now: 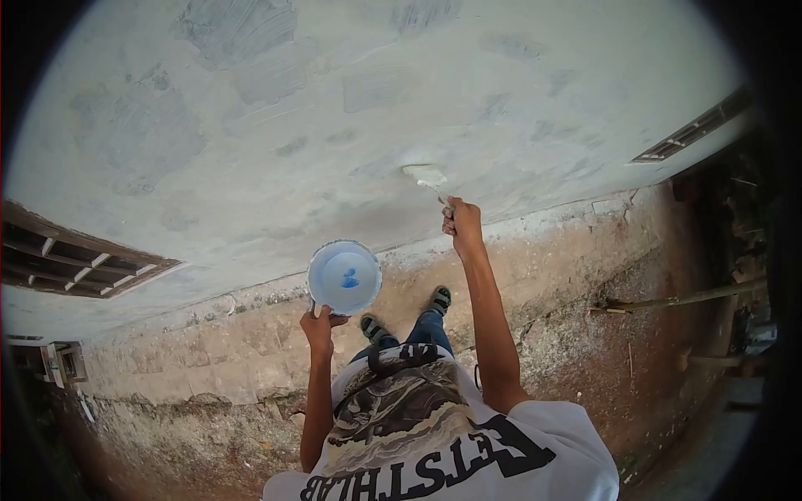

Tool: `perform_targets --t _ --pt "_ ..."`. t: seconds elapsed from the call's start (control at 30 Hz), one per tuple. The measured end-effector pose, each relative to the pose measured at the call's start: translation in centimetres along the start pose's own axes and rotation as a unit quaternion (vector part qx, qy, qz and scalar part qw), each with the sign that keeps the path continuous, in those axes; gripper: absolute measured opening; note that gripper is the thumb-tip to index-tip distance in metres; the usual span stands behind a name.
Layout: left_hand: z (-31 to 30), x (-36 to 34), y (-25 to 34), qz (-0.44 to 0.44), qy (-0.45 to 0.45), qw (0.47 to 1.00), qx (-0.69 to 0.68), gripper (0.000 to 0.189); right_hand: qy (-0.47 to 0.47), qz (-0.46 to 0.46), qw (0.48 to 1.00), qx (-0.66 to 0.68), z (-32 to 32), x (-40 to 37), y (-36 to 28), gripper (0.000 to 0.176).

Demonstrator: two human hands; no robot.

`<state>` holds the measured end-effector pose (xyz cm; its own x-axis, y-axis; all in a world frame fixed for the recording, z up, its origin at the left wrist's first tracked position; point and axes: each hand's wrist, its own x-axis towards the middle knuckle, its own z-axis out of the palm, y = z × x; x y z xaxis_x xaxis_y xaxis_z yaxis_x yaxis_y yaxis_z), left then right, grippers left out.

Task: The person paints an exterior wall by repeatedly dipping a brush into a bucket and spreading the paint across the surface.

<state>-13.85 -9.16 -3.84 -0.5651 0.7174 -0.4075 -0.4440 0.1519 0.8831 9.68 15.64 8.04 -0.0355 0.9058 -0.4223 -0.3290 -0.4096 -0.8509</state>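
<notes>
My left hand (321,328) grips the near rim of a round, pale blue bowl (327,281), thumb at its edge. Inside the bowl a darker blue patch shows against the whitish-blue interior. Up and to the right, my right hand (462,222) is closed around the handle of a putty knife (428,176). White paste covers its blade, which lies against the wall (276,167). Grey and white smeared patches mark the wall's surface.
A barred window opening (71,255) is at the left, and another narrow one (693,129) at the upper right. My sandalled feet stand on a concrete ledge (251,334) below the wall. Bamboo poles (685,296) lie at the right above reddish ground.
</notes>
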Motion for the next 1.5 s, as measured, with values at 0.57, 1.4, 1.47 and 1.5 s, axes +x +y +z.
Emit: perform_targets --t 0.57,1.4,1.47,1.5 --pt "0.2 -0.2 0.1 0.001 0.011 1.0 -0.001 0.032 -0.017 -0.002 0.999 -0.033 -1.8 1.9 -2.5 0.019" --pt "1.5 0.4 0.0 0.009 0.009 0.999 0.035 0.026 -0.039 0.061 0.981 -0.181 -2.2 -9.2 -1.2 0.026" --pt "1.5 0.6 0.1 0.01 0.005 0.998 0.067 0.026 -0.099 0.036 0.955 -0.275 -1.7 -11.3 0.5 0.032" --pt "1.6 0.9 0.3 0.011 -0.007 0.995 0.098 0.026 -0.132 0.001 0.927 -0.352 -1.5 -11.7 1.7 0.031"
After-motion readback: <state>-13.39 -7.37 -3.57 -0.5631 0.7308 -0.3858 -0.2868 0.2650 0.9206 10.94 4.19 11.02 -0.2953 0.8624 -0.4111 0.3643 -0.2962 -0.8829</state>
